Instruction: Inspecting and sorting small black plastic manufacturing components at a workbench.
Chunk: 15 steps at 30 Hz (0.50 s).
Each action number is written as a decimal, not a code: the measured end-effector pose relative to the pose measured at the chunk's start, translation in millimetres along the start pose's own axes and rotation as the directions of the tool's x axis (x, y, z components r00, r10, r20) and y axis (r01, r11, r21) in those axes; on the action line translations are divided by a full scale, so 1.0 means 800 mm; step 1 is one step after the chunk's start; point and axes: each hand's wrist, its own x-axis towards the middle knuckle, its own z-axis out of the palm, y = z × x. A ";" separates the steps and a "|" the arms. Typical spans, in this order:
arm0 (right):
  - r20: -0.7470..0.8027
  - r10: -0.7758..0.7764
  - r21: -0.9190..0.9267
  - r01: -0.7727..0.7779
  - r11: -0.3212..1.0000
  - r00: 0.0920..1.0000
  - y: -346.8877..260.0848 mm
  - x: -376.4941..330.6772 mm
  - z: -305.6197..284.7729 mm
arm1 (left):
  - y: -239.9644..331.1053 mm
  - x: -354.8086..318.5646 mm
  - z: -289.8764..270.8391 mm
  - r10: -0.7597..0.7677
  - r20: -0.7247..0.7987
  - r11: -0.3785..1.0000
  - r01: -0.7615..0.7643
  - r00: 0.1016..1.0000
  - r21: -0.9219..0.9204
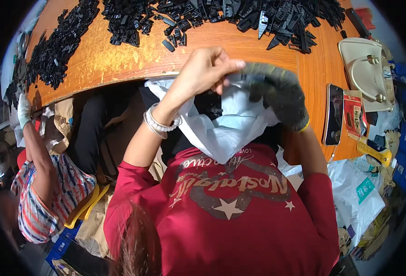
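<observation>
My left hand is bare, with a pale bead bracelet on the wrist, and its fingers pinch the cuff edge of a dark work glove. My right hand wears that dark glove with a yellow cuff rim, and it blurs with motion. Both hands meet above a white plastic bag that hangs open in my lap at the edge of the wooden table. Heaps of small black plastic parts cover the table's far side.
A cream handbag, a dark phone and a red packet lie at the table's right end. White bags pile at my right. On the left a person in a striped shirt reaches a gloved hand to the table.
</observation>
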 end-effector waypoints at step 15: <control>-0.034 0.169 -0.070 -0.171 0.983 0.985 0.004 -0.003 0.016 | 0.010 0.107 -0.016 0.568 -0.271 0.517 -0.081 0.777 0.852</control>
